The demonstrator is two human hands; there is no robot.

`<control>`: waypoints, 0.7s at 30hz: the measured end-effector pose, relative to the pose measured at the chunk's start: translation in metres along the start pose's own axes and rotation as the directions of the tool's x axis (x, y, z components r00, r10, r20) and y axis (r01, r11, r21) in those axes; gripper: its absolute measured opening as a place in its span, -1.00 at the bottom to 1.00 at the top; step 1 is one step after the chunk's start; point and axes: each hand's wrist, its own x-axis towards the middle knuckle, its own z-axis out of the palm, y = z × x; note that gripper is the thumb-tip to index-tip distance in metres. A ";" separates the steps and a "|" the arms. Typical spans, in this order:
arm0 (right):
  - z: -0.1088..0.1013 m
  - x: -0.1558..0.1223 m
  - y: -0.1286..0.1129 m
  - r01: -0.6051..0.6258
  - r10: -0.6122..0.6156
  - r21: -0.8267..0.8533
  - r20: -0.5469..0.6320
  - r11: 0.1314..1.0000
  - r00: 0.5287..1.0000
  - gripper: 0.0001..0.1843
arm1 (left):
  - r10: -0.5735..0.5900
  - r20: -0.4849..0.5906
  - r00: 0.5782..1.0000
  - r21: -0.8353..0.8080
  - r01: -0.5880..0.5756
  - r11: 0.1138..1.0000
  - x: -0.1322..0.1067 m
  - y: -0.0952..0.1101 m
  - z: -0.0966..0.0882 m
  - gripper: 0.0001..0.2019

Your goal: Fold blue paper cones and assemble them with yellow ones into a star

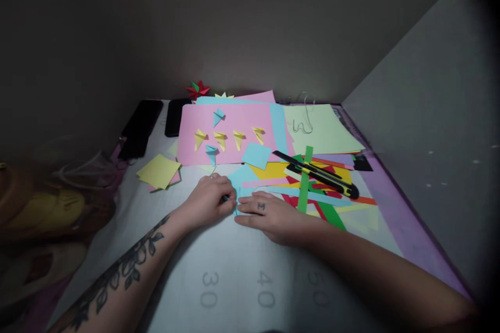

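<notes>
My left hand (213,200) is closed, its thumb and fingers pinching a small light blue piece of paper (236,208) at the middle of the table. From the other side, my right hand (269,213) rests with its fingers stretched out, the tips touching that same paper. Much of the piece is hidden by my fingers, so its exact shape cannot be made out. Just beyond my hands, yellow folded paper pieces (220,139) and blue folded paper pieces (211,153) stand on a pink sheet (234,114). A blue paper square (256,155) lies at that sheet's front edge.
A yellow-and-black box cutter (328,177) lies on coloured paper strips (307,182) at the right. Yellow paper squares (159,170) are stacked at the left, with dark phones (142,122) behind. At the back stand a red paper star (198,89) and pale green sheets (324,127).
</notes>
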 end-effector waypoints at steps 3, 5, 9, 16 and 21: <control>-0.002 0.000 0.000 -0.001 0.001 0.008 0.043 1.000 0.999 -0.60 | -0.012 -0.012 1.000 -0.001 0.012 1.000 0.000 -0.001 0.002 -0.89; -0.003 0.000 0.000 -0.013 0.012 0.008 0.058 1.000 0.998 -0.61 | -0.015 -0.018 1.000 0.001 0.015 1.000 0.001 -0.002 0.003 -0.89; -0.003 0.000 0.000 -0.023 0.022 0.004 0.061 1.000 0.998 -0.62 | -0.024 -0.030 0.999 0.008 0.024 1.000 0.001 -0.002 0.005 -0.90; -0.001 -0.001 0.001 -0.021 0.020 0.016 0.040 1.000 0.999 -0.63 | -0.038 -0.048 0.998 0.021 0.039 0.999 0.002 0.003 0.005 -0.88; -0.002 -0.002 0.001 -0.037 0.036 0.021 0.062 0.999 0.997 -0.62 | -0.055 -0.045 0.997 0.036 0.056 0.998 0.003 0.005 0.005 -0.88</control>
